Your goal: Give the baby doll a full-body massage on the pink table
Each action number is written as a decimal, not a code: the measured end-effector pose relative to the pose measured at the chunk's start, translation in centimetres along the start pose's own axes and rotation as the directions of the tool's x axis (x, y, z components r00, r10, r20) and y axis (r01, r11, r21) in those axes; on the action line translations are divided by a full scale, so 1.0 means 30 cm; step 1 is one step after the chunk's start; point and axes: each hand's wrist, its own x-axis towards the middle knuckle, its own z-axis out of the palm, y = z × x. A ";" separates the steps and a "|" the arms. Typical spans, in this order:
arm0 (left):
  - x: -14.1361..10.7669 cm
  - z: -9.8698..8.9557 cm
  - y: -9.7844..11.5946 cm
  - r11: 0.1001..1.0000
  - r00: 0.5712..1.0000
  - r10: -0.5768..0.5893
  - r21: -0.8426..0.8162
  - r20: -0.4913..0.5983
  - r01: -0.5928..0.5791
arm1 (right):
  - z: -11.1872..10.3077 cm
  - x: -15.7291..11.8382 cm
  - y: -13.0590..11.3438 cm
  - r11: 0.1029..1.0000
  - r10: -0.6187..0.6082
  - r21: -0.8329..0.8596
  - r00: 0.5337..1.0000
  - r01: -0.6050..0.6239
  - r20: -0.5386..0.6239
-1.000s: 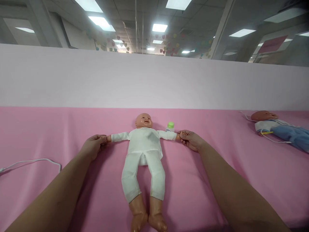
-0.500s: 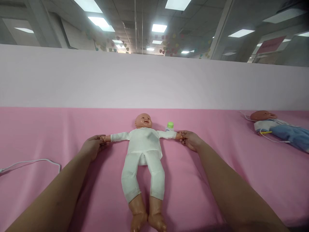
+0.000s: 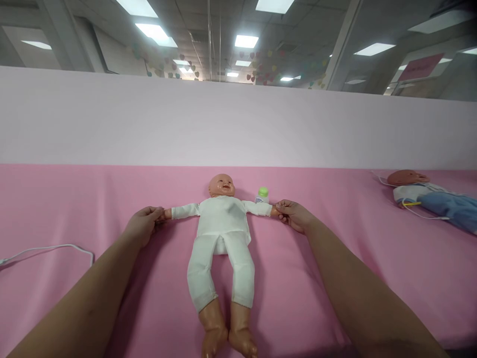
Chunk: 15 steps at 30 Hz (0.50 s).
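Note:
A baby doll (image 3: 223, 219) in a white top and white trousers lies face up, its bare feet towards me and both arms stretched out sideways. My left hand (image 3: 144, 224) is closed around the doll's hand on the left side. On the other side, my right hand (image 3: 294, 215) pinches the doll's other hand between thumb and fingers. Both small doll hands are partly hidden by my fingers. Just behind the doll's right-side sleeve stands a small bottle (image 3: 263, 194) with a green cap, its lower part covered by the sleeve.
A pink sheet (image 3: 305, 288) covers the surface, with a white wall panel (image 3: 238, 124) along its back. At far right lies a second doll (image 3: 439, 199) in blue and white, with thin tubing and a yellow strip. A white cable (image 3: 63, 246) runs in from the left.
My left thumb and fingers have closed further over the doll's hand. My right fingers have shifted slightly on the other doll hand. The doll itself stays in place.

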 end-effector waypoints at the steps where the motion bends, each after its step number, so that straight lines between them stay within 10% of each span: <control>1: 0.000 0.002 0.000 1.000 1.000 -0.002 0.003 -0.008 0.002 | 0.003 0.003 0.002 1.000 -0.002 -0.014 1.000 0.002 -0.014; 10: -0.005 0.017 0.020 0.993 0.996 -0.079 -0.091 -0.036 0.076 | 0.037 0.011 -0.007 0.996 0.043 -0.072 0.990 -0.053 -0.133; 15: -0.016 0.023 0.030 0.989 0.997 -0.076 -0.130 -0.010 0.074 | 0.023 -0.015 -0.026 0.997 0.075 -0.004 0.997 -0.075 0.021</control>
